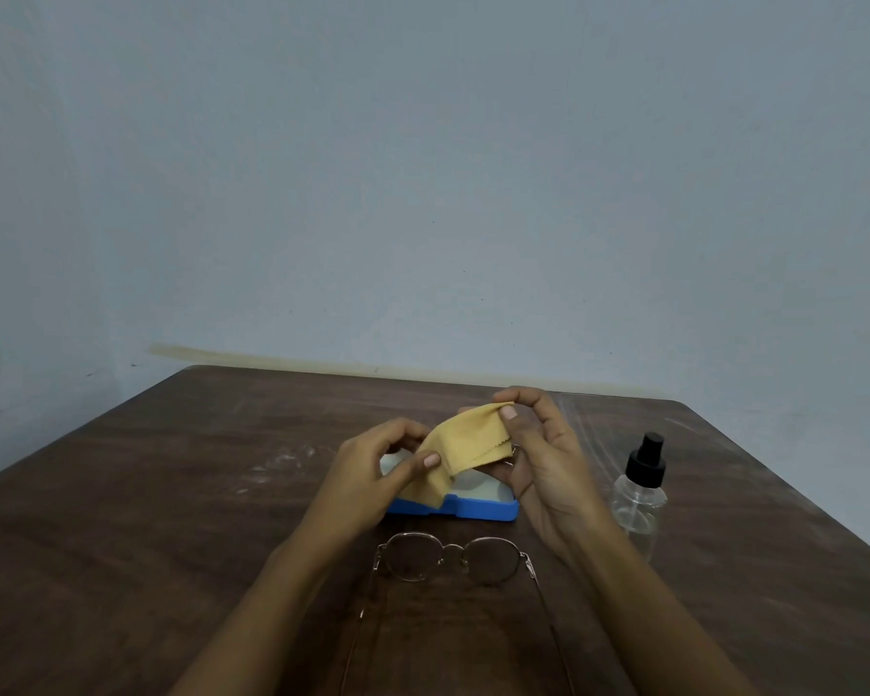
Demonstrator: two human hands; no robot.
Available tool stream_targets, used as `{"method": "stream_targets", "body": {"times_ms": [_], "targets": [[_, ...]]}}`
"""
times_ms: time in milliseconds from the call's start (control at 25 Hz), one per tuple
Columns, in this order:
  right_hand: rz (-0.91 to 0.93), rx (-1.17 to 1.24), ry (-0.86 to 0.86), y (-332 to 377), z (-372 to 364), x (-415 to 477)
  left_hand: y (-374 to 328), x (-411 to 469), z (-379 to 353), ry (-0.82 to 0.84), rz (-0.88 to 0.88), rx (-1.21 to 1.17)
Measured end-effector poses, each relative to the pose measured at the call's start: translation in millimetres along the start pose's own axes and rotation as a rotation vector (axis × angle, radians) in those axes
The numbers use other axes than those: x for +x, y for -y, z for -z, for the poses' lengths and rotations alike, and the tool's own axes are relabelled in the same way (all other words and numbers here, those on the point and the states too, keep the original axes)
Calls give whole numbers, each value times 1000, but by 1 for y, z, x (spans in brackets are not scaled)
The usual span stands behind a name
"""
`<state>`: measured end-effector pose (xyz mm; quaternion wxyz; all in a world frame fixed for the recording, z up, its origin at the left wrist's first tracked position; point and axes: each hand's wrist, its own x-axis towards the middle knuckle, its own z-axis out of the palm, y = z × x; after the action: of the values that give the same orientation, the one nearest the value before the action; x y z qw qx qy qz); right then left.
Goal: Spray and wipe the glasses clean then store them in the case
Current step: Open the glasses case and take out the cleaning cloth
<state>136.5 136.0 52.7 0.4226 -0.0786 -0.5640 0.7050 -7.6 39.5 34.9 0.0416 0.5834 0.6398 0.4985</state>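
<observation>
- The glasses (450,557) lie on the desk (172,494) nearest the person. The lenses face away and the temples are unfolded toward the body, probably so they are easy to pick up for wiping. The thin temples fade into the dark wood, and I cannot make out their tips.
- Just beyond, both hands are raised over the case. The left hand (372,469) pinches one end of a yellow cloth (465,444) between thumb and fingers, and the right hand (538,459) pinches the other end higher up. This looks like spreading the cloth out ready for use.
- The blue case (478,504) sits open on the desk under the cloth, with its pale lining showing, and appears ready to take the glasses. The left hand and cloth hide its left part, and I cannot make out its lid.
- The spray bottle (641,489) stands upright to the right with its black cap on, within reach of the right hand. Its base is partly hidden behind the right forearm, and the liquid level is unclear.
- A plain wall lies beyond the far edge of the desk.
</observation>
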Motion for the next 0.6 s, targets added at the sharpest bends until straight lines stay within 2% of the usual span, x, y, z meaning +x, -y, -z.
{"method": "stream_targets", "body": {"times_ms": [80, 200, 320, 480, 600], "targets": [[50, -80, 0, 0, 0, 0, 3, -1, 1, -80, 10, -16], [203, -413, -89, 1, 1, 2, 1, 1, 2, -185, 54, -49], [297, -629, -147, 0, 1, 2, -1, 2, 0, -203, 121, -6], [369, -793, -100, -2, -3, -1, -2, 3, 0, -254, 235, 47], [393, -893, -37, -7, -11, -4, -4, 5, -1, -293, 314, -23]]}}
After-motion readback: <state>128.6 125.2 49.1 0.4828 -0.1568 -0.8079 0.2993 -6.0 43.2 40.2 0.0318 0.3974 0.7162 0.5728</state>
